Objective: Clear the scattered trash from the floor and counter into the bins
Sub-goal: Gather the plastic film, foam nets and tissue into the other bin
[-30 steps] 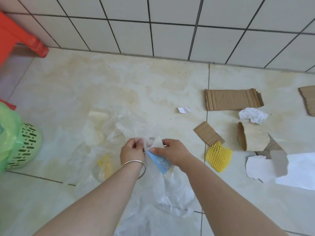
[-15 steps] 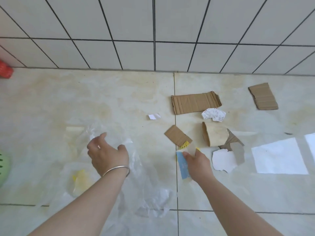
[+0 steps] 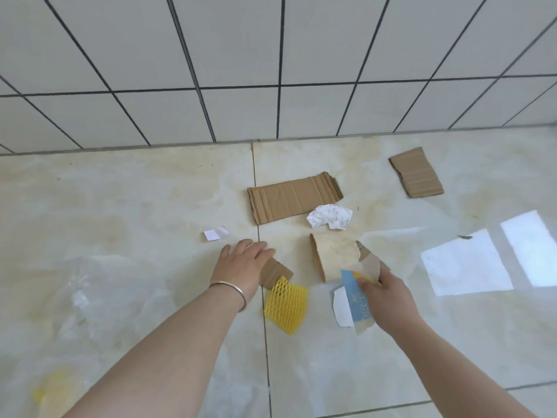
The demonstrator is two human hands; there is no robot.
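now l hand [image 3: 245, 260] on cardboard scrap [image 3: 275, 271], r hand [image 3: 388, 300] grips blue wrapper [image 3: 357, 297].

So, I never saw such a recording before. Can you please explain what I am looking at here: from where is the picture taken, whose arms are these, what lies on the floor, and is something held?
There is no machine here. A person wears one camera on the head, looking forward and down, so the two bare arms are the person's own.

The surface is a tiled floor meeting a tiled wall. Trash lies scattered on it: a large cardboard sheet, a second cardboard piece to the right, a crumpled paper, a brown paper cup on its side, a yellow foam net, a tiny white scrap, and clear plastic film at the left.

The left hand, with a bracelet, rests on a small cardboard piece, not clearly gripping it. The right hand holds a blue paper strip together with a torn brown scrap.
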